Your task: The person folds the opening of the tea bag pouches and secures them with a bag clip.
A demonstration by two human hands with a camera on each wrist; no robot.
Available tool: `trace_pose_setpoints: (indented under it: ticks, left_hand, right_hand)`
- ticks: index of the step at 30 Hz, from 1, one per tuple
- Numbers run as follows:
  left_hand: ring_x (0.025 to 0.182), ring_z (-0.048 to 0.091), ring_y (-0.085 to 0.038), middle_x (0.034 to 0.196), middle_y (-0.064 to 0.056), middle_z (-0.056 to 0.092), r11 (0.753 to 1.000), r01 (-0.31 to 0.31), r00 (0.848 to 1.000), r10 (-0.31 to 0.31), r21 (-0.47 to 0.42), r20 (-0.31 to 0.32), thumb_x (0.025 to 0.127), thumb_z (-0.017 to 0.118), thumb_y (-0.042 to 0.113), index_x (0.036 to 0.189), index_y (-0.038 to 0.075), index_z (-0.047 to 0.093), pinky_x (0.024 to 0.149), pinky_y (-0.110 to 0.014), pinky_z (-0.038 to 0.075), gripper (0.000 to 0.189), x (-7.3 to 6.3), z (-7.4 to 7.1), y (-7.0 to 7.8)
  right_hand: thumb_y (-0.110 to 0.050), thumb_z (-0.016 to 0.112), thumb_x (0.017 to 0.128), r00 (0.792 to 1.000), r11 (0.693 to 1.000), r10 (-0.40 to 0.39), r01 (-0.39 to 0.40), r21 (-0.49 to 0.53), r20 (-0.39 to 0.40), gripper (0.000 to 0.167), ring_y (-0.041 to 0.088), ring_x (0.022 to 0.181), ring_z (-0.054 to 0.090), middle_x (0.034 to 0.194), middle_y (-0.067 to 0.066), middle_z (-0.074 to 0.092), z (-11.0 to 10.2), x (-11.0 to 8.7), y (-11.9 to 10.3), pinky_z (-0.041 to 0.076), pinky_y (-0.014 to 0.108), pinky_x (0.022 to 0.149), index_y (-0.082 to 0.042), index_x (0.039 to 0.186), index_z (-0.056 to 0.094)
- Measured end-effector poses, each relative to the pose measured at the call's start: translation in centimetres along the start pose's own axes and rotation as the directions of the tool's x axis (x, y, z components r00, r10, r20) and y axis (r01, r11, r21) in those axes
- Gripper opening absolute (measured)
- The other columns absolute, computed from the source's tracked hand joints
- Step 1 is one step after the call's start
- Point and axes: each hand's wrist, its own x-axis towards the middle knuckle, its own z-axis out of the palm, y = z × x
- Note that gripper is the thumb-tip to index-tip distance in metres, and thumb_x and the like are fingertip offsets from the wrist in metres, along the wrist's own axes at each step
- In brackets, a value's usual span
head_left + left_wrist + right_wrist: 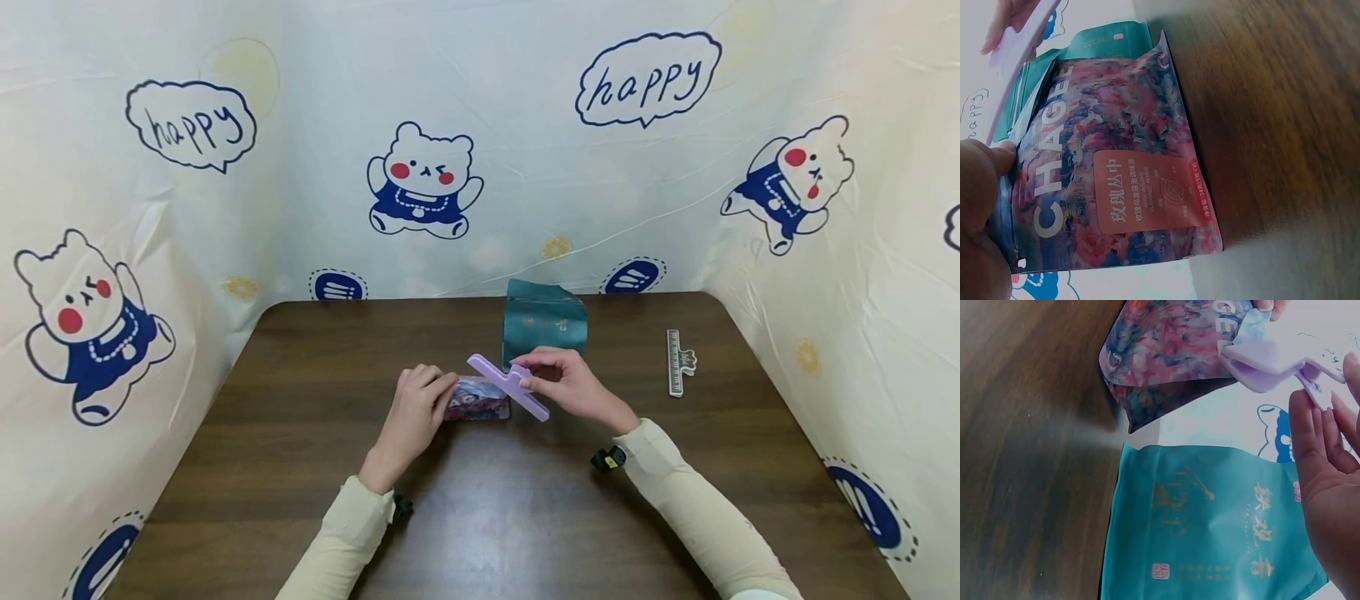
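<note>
A floral pink-and-blue CHAGEE tea pouch (478,402) stands on the table between both hands, its printed front plain in the left wrist view (1129,119). My left hand (415,408) pinches the pouch's top edge at its left end, thumb on the near side. A purple bag clip (510,387) is in my right hand (573,383), pinched by its handles between thumb and fingers. In the right wrist view the clip (1260,365) has its long jaws right at the pouch's folded top edge, near its right end.
Behind the right hand stands a teal tea pouch (543,321) with gold lettering. A second clip (677,364), ruler-like with a crown-shaped handle, lies at the right on the brown wooden table (480,508). A printed curtain (525,167) hangs around the table's back and sides.
</note>
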Motion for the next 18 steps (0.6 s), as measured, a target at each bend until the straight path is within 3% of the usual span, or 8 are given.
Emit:
trace_pose_setpoints:
  ticks: [10,18]
  left_hand:
    - [0.08,0.055,-0.022,0.085,-0.004,0.064,1.0,-0.011,1.0,0.011,-0.003,0.002,0.093,0.074,0.006,0.102,0.004,0.077,0.075,-0.036,0.036,0.01,0.09,-0.01,-0.06]
    - [0.081,0.056,-0.022,0.086,-0.003,0.064,1.0,-0.019,1.0,0.019,0.005,0.002,0.094,0.072,0.006,0.103,0.005,0.077,0.075,-0.037,0.038,0.01,0.15,0.08,-0.25]
  right_hand:
    - [-0.008,0.071,0.095,0.996,0.985,-0.086,0.087,-0.149,0.01,0.028,0.017,0.092,0.061,0.108,0.002,0.07,-0.23,-0.06,0.13,0.057,0.03,0.078,-0.009,0.122,0.073]
    - [-0.003,0.069,0.095,0.987,0.966,-0.163,0.162,-0.199,0.01,0.025,0.015,0.091,0.063,0.107,0.004,0.07,-0.44,-0.11,0.3,0.059,0.03,0.077,-0.005,0.12,0.074]
